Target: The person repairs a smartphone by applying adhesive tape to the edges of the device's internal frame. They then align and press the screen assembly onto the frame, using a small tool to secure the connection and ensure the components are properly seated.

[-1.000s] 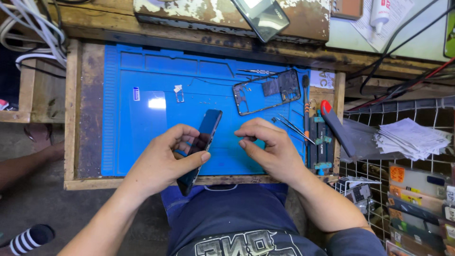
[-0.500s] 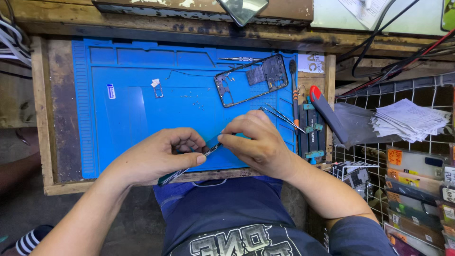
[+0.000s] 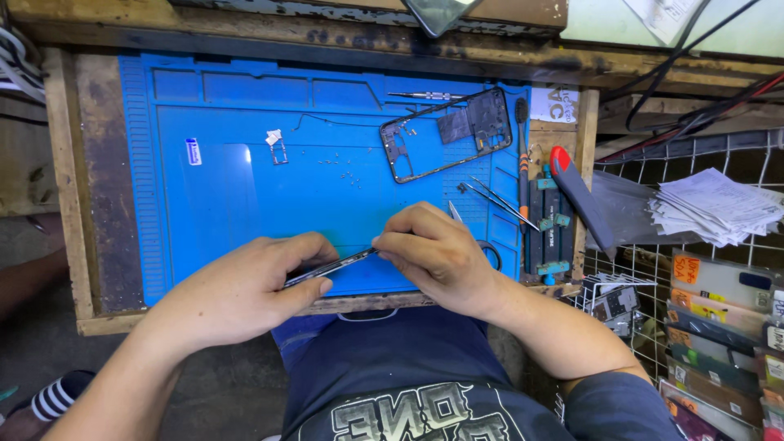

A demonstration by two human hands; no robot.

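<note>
Held edge-on between both hands, just above the near edge of the blue silicone repair mat (image 3: 245, 204): a thin, dark, flat phone screen panel (image 3: 331, 267) — seen almost as a line from the head view. Left hand (image 3: 245, 286) clamped on its near end, thumb under, fingers curled over the top; right hand (image 3: 437, 253) pinched shut on the far end, fingertips together around the edge, with what may be a slim metal tool (image 3: 454, 211) poking out behind the knuckles, though too little shows to be sure. Probably light and stiff but brittle — glass-faced, likely to crack if flexed or twisted, and smooth enough to slip; best gripped by the long edges or the corners, never pressed on the flat face. Further back on the mat, a stripped black phone frame (image 3: 447, 133) lying flat, tiny loose screws (image 3: 349, 175) scattered near it, a small white-and-metal card tray (image 3: 276, 145), and silver tweezers (image 3: 494, 200) just beside a black-handled tool row (image 3: 549, 224). Mat soft and grippy, set on a worn wooden bench (image 3: 65, 188). To the right, a red-tipped dark pry tool (image 3: 576, 196), a stack of white papers (image 3: 714, 208) on a wire rack, and boxed parts below. Room tight, cluttered, with black cables overhead.
</note>
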